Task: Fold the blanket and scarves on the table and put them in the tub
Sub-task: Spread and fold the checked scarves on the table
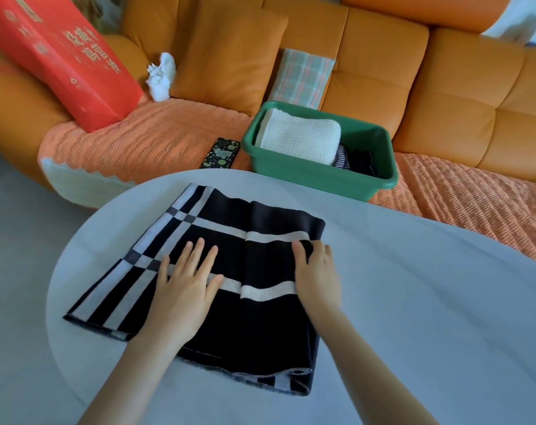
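Orange sofa (444, 87), green tub (319, 179) behind scarf (260, 317)

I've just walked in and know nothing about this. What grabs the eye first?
The black scarf with white stripes spread on the round grey table, with the left hand pressed flat on it and the right hand at its right edge. Behind, a green tub sits on the orange sofa, already holding a folded cream blanket.

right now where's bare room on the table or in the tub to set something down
The table is bare right of the scarf, out to its edge by the sofa, and a narrower strip left of the scarf. The tub is crowded: a white folded cloth fills its left, dark items its right. Both hands lie on the scarf.
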